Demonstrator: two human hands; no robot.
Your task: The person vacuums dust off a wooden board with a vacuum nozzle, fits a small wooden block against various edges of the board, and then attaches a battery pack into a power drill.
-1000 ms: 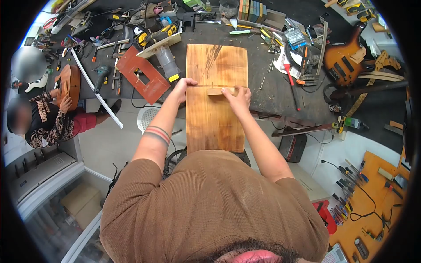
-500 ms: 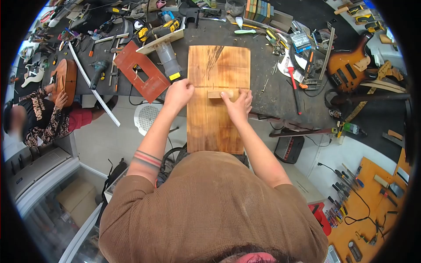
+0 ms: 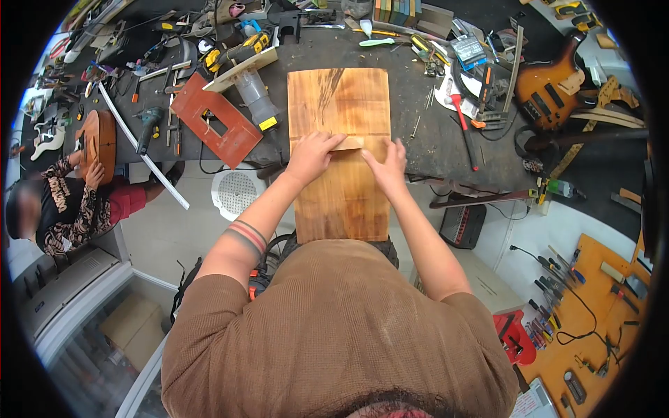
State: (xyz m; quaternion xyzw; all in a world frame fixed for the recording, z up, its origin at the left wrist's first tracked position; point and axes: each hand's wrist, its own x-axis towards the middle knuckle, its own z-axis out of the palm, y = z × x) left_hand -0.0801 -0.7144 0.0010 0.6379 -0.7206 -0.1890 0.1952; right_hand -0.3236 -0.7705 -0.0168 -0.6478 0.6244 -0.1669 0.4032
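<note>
A wide, flat wooden board (image 3: 338, 202) with darker patches lies lengthwise in front of me, its near end close to my body. On it, a little above the middle, is a small pale wooden block (image 3: 350, 143). The fingers of my left hand (image 3: 311, 157) are closed around the block's left end. My right hand (image 3: 387, 169) is over the board's right edge. Its thumb points at the block's right end and its fingers are spread apart; whether the thumb touches the block I cannot tell.
Left of the board are a reddish-brown plate (image 3: 216, 122) with a cutout and a yellow-black power tool (image 3: 244, 50). A red-handled tool (image 3: 465, 132) and a sunburst guitar body (image 3: 550, 83) lie to the right. A person (image 3: 59, 188) holding an acoustic guitar (image 3: 97, 145) sits at far left.
My left hand has moved right, from the board's left edge onto the block, and taken hold of its left end. My right hand has loosened from the block and shifted slightly toward me.
</note>
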